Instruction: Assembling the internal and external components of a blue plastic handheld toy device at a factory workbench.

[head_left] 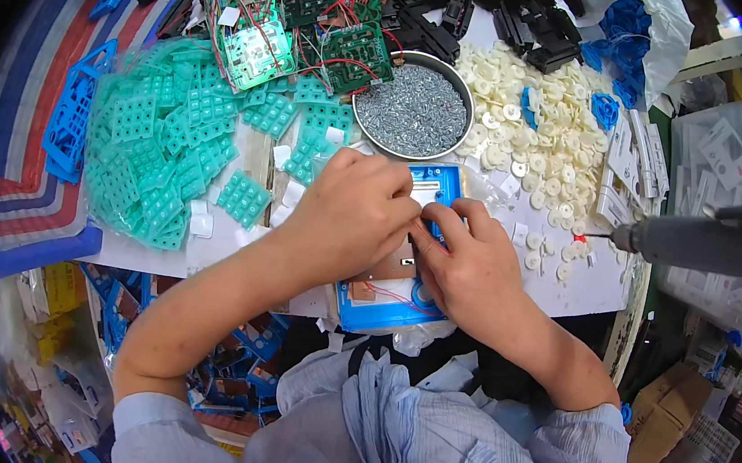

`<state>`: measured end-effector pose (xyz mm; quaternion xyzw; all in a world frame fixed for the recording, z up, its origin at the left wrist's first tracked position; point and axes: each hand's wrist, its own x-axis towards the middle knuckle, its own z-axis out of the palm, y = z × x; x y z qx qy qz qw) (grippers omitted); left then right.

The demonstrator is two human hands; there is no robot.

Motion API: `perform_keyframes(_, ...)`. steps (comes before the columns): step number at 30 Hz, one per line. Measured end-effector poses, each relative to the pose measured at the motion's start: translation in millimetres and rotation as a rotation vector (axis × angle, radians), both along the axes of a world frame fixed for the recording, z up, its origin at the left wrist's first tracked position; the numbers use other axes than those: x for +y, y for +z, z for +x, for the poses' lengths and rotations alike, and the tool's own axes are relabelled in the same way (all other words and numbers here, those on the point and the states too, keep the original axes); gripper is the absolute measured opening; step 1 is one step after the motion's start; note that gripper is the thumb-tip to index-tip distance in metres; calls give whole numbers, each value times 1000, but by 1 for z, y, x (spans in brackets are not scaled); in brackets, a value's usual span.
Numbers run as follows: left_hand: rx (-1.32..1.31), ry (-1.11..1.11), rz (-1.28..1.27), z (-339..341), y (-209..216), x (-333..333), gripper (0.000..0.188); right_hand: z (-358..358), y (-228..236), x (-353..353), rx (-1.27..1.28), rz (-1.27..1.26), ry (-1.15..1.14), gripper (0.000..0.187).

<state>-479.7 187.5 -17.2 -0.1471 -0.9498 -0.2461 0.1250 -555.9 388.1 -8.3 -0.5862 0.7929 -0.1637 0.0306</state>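
A blue plastic casing [380, 318] lies at the table's front edge, with a brown circuit board [396, 268] and thin red wires inside it. My left hand [357, 205] is bent over the casing's upper left part, fingers closed in a pinch. From the other side my right hand [474, 268] meets it, its thumb and curled fingers closed over the casing's right part. The fingertips come together above the board. Whatever they pinch is hidden behind the fingers.
Beyond the hands stands a round metal bowl [415, 110] of small screws. Green rubber keypads [159, 141] are heaped left, cream plastic discs [545, 123] right. Wired circuit boards [263, 50] and black plastic parts [538, 23] lie at the back. A grey powered screwdriver [704, 241] juts in from the right.
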Motion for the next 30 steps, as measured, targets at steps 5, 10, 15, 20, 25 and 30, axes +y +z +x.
perform_keyframes(5,192,64,18,15,-17,-10,22,-4,4,0,12,-2,25,45)
perform_keyframes(10,231,201,78,40,-27,-15,23,-6,8,-4,-2,96,26,41)
perform_keyframes(15,307,272,97,62,-31,-3,28,-29,12,-7,-163,-66,86,27)
perform_keyframes(20,249,123,222,86,-13,26,29,-38,4,-35,-100,-280,-33,19)
perform_keyframes(25,263,274,364,76,3,4,22,-46,-12,-66,-70,-277,50,20)
perform_keyframes(30,135,572,601,15,-9,-31,8,-46,-11,-73,-50,-322,41,18)
